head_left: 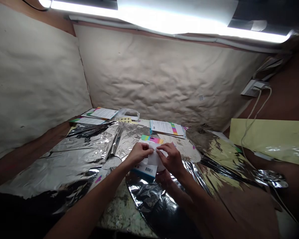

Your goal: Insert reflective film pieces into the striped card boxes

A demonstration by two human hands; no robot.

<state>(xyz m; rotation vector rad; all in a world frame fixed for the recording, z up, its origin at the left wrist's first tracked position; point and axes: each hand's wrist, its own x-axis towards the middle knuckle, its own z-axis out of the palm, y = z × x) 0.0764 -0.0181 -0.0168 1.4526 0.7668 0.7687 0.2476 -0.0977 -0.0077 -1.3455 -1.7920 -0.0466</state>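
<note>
Between my two hands is a small white paper (153,156), held above a printed card (147,168) with a barcode and a blue lower edge. My left hand (139,154) pinches the paper's left side between thumb and fingers. From the right, my right hand (172,158) pinches its upper right part, thumb and forefinger together. Just beyond the hands, the card's colourful stripe (151,138) shows green, yellow and pink. Shiny silver film (159,202) lies beneath the card and in front of it.
Stacks of printed cards lie at the back left (102,113) and back centre (164,127). A clear plastic bag (129,112) sits near a yellow sticker sheet (125,119). Silver film (79,152) spreads over the left. White cables (257,106) hang at right beside a yellow sheet (266,139).
</note>
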